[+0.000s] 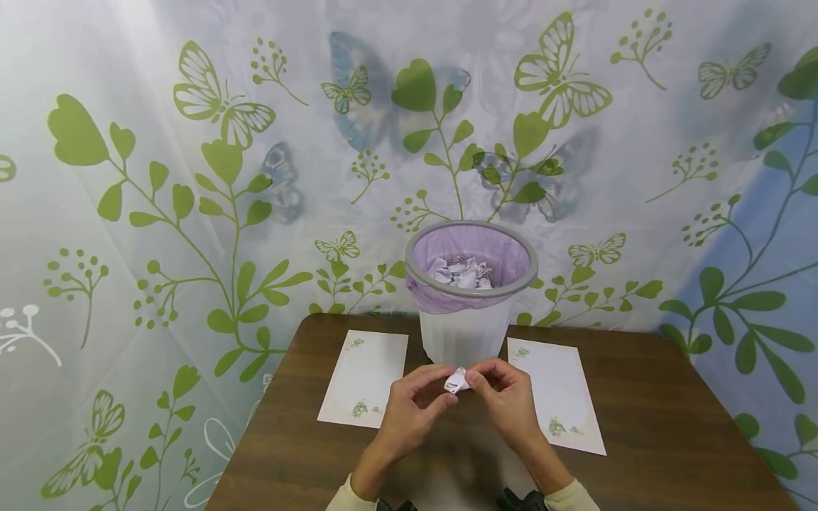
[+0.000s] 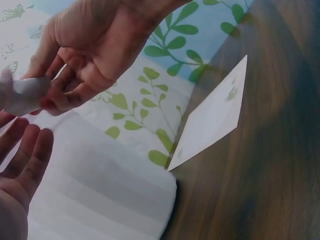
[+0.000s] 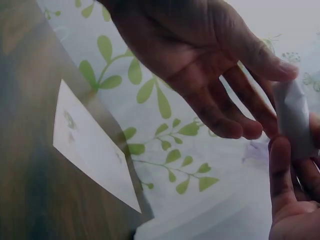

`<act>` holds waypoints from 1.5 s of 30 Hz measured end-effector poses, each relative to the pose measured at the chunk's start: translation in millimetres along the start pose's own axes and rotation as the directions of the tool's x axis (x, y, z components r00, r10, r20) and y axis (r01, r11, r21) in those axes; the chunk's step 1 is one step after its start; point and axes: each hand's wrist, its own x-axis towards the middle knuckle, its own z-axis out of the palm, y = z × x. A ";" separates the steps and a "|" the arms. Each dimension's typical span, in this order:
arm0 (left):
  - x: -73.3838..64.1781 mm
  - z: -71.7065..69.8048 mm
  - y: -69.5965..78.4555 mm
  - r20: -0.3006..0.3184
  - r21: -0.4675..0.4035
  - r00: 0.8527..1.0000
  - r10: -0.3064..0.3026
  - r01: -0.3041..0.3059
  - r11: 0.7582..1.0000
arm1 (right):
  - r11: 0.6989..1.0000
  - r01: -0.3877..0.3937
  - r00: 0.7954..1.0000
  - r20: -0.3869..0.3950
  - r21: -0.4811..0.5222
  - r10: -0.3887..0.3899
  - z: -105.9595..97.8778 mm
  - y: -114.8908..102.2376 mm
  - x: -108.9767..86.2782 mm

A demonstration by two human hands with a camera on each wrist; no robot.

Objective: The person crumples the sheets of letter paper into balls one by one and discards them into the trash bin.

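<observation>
Crumpled paper (image 1: 456,382) is pinched at one end by the right hand (image 1: 509,399); the left hand's (image 1: 407,410) grip, finger and thumb parted by its width, holds the other. It sits between them, above the brown worktop (image 1: 658,404), before a bin (image 1: 461,335) and leaf-patterned curtain (image 1: 629,184).

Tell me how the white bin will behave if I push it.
The bin is probably light for its size: the contents showing look like crumpled paper. Pushed near the grey rim, it may tip, as it narrows towards its base.
</observation>
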 end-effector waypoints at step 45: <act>8.1 11.1 13.2 -0.101 -0.420 0.803 -0.588 0.501 0.757 | 0.828 0.438 0.898 0.132 -0.350 -0.419 18.1 -9.6 0.0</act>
